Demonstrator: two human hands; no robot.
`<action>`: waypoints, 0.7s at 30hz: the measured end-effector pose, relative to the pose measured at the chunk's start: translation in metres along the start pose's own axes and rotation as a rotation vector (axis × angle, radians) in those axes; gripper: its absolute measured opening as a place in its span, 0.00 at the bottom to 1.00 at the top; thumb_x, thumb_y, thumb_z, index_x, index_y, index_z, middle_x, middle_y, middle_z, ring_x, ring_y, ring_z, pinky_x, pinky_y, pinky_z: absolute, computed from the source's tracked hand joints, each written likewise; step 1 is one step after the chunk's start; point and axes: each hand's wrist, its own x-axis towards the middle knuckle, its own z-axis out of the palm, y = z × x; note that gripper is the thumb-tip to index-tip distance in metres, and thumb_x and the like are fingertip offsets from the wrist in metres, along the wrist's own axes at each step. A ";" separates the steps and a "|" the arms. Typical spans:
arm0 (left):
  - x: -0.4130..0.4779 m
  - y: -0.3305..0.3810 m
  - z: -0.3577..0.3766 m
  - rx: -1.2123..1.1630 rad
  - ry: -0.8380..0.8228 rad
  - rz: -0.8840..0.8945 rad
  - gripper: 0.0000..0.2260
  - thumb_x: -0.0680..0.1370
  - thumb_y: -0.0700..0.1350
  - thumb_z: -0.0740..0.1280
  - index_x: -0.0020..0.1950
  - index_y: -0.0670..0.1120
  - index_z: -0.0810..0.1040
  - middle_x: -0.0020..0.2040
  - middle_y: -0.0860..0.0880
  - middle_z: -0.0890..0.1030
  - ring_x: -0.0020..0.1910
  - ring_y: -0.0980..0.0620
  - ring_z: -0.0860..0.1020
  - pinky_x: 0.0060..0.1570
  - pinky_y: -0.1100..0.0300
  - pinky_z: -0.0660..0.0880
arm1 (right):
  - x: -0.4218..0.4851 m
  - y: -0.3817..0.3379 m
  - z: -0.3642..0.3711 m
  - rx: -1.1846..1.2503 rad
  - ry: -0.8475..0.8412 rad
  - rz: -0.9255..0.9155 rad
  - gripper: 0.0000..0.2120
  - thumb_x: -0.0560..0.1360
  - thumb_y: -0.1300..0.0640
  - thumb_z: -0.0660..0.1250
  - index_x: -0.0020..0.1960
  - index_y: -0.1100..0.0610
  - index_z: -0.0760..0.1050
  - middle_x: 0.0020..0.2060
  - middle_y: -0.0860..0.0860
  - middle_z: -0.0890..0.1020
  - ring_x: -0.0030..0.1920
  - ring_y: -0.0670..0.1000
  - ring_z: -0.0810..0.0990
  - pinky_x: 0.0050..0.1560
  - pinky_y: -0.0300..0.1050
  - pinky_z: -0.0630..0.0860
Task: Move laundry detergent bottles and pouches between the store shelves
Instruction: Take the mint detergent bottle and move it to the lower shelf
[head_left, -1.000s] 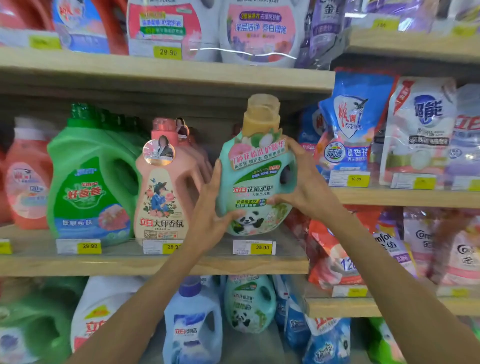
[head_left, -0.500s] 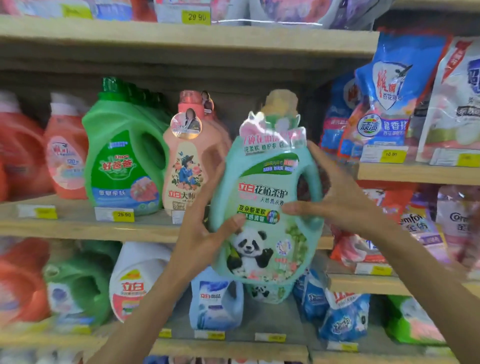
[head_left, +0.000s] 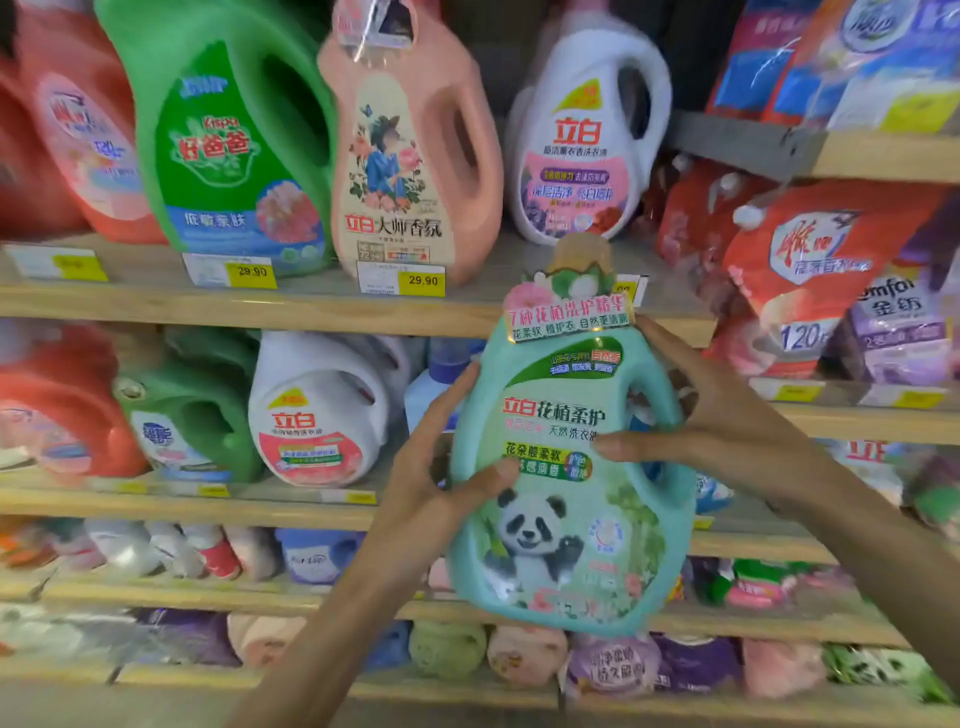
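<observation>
Gripping the teal panda detergent bottle (head_left: 563, 519) from both sides, the left hand (head_left: 431, 483) curls round its 9 o'clock edge, thumb across the label. The right hand (head_left: 727, 431) wraps the handle at 3 o'clock, fingers bent onto the front. The bottle hangs upright at about 4 o'clock in view, resting on none of the wooden shelves (head_left: 311, 306), with a white detergent bottle (head_left: 587, 135) at its 12 o'clock. I judge this transfer midway: placement remains, destination unclear.
</observation>
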 end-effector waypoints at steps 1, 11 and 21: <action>-0.001 -0.004 0.000 -0.003 -0.001 -0.022 0.34 0.75 0.38 0.74 0.75 0.63 0.67 0.57 0.45 0.85 0.56 0.43 0.84 0.56 0.40 0.80 | -0.002 0.002 0.003 -0.003 -0.003 0.014 0.53 0.58 0.41 0.83 0.76 0.33 0.58 0.62 0.32 0.77 0.59 0.34 0.77 0.60 0.41 0.74; -0.026 -0.041 -0.007 -0.039 -0.042 -0.208 0.33 0.77 0.34 0.71 0.73 0.61 0.65 0.56 0.43 0.85 0.55 0.41 0.84 0.54 0.42 0.81 | -0.025 0.033 0.040 0.043 -0.084 0.175 0.53 0.58 0.37 0.82 0.75 0.29 0.56 0.67 0.36 0.75 0.65 0.43 0.77 0.67 0.54 0.73; -0.060 -0.094 -0.022 -0.120 -0.033 -0.475 0.34 0.70 0.36 0.77 0.70 0.55 0.67 0.54 0.40 0.85 0.52 0.40 0.85 0.48 0.46 0.83 | -0.064 0.074 0.100 0.137 -0.093 0.298 0.48 0.60 0.46 0.82 0.73 0.32 0.60 0.63 0.32 0.76 0.59 0.33 0.77 0.57 0.33 0.75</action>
